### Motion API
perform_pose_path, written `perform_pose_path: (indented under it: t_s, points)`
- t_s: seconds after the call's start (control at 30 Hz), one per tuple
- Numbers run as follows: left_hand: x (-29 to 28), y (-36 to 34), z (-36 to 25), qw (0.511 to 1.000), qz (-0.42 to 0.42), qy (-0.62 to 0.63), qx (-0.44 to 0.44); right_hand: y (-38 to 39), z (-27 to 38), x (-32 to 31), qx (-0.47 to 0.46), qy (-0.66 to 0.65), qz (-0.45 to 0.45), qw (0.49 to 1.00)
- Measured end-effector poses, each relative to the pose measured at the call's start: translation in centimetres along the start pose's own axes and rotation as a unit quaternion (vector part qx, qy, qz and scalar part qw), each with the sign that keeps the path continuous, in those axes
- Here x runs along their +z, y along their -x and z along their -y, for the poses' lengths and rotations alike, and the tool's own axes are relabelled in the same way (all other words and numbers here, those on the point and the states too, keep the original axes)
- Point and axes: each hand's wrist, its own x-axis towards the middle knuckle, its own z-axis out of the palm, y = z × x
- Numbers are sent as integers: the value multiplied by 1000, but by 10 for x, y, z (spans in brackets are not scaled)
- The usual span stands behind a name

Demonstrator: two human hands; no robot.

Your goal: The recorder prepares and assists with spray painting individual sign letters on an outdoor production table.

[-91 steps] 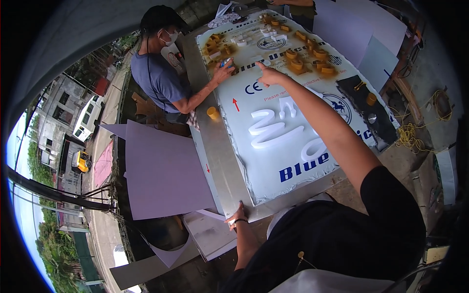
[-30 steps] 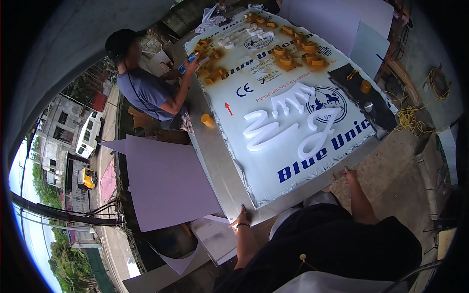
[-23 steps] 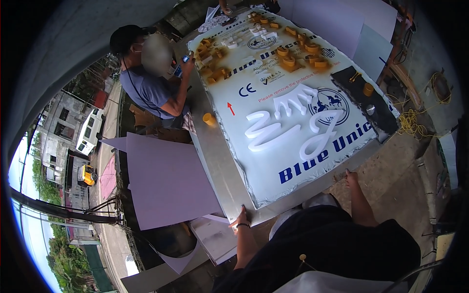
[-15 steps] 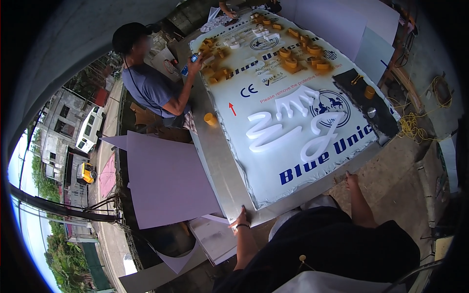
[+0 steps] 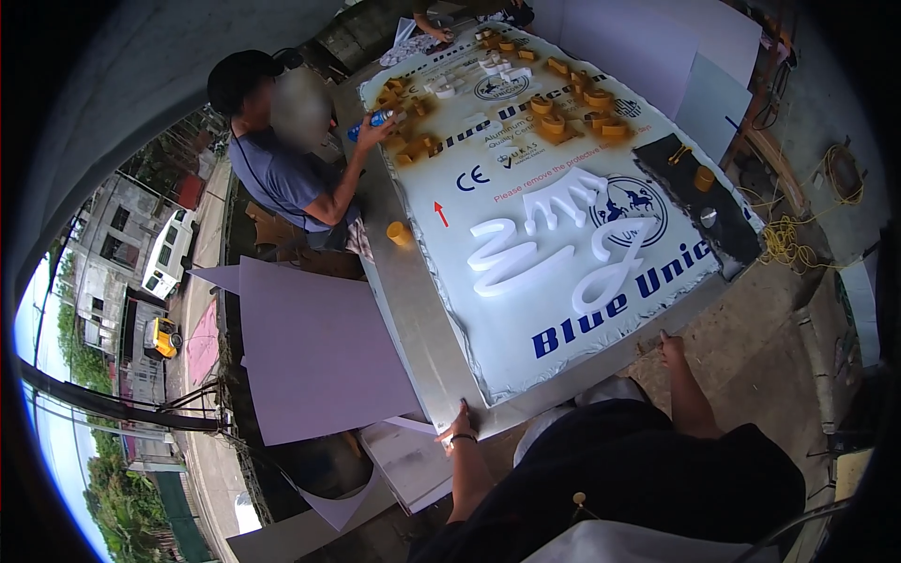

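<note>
Far to our left we see a street below with a white van (image 5: 169,267) and a yellow truck (image 5: 162,338). Next come purple boards (image 5: 319,347) leaning by the table, and they hide the ground under it. A co-worker in a blue shirt (image 5: 282,178) sits past the boards at the table's far left side, holding a blue spray can (image 5: 371,119) over the sheet. One small yellow cup (image 5: 399,233) stands on the bare metal strip near that person.

Our left hand (image 5: 458,432) rests on the near corner of the big metal sheet (image 5: 422,319). The fingers (image 5: 464,410) lie spread and flat on the edge; they press down and grip nothing.

In the middle lies the white protective film (image 5: 507,357) with blue letters and one small red arrow (image 5: 440,214). One set of big white curly letters (image 5: 554,239) lies on it. We cannot count the yellow shapes (image 5: 563,117) at the far end, as they are too small and crowded. A stranger's hand (image 5: 436,33) shows at the far edge.

Our right hand (image 5: 670,349) touches the near edge of the sheet, but we cannot tell how far its fingers are open. Past it lies a black mat (image 5: 723,225) with one yellow roll (image 5: 704,178) and one small grey cup (image 5: 710,218). A yellow cord (image 5: 784,246) lies tangled on the ground at the right
</note>
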Motion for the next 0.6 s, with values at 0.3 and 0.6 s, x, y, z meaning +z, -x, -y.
perform_pose_path:
  t_s: [0.3,0.6]
  points:
    - [0,8,1,1000,11,14,18,2,0,0,-3,-8,-3,1000]
    - [6,-12,3,1000,5,8,16,-1,-1,1,-13,-17,-8,1000]
